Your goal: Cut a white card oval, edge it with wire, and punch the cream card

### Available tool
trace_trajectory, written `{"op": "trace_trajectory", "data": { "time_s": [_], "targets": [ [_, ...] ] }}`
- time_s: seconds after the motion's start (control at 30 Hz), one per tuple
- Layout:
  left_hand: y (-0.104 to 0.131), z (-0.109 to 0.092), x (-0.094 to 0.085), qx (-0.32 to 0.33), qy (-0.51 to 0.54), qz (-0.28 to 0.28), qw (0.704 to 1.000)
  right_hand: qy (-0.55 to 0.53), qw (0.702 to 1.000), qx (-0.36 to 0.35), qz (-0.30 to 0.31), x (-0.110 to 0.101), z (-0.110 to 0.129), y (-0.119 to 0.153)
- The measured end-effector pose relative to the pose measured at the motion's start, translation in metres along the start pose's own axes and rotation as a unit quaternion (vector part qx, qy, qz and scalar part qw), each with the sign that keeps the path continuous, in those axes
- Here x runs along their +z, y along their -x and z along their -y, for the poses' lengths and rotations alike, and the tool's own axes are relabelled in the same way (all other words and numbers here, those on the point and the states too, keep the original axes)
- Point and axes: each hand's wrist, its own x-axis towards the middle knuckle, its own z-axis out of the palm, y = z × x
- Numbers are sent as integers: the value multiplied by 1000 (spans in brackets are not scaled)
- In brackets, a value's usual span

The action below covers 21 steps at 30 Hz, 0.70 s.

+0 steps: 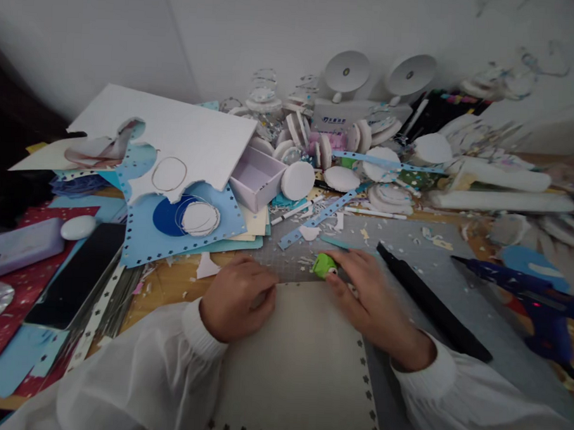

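Note:
A pale sheet of paper (294,361) with small dark shapes punched along its right and lower edges lies in front of me. At its upper left corner rests my left hand (239,296), its fingers curled together; whether anything is between them is hidden. Beyond the sheet's top edge is a small green punch (323,265) on the grey cutting mat. My right hand (371,301) has its thumb and forefinger around the right side of this punch.
On the right lie a black stick-like tool (435,304) and a blue glue gun (526,292). A black phone (79,276) is at the left, near blue punched paper (138,243). White discs (298,180), a lilac box (256,175) and paper scraps crowd the back.

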Motion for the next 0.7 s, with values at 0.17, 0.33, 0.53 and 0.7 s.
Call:
{"op": "trace_trajectory", "data": {
  "time_s": [0.17, 0.33, 0.53, 0.7],
  "targets": [
    [0, 3, 4, 9, -6, 2, 1000, -117, 989, 92, -7, 0, 3, -1],
    [0, 2, 7, 20, -24, 7, 999, -267, 946, 183, -3, -6, 5, -3],
    [-1, 3, 7, 50, -29, 32, 998, -333, 922, 194, -22, -1, -7, -1],
    [-1, 5, 5, 72, -37, 48, 996, -243, 955, 166, -31, 5, -8, -2]
  ]
}}
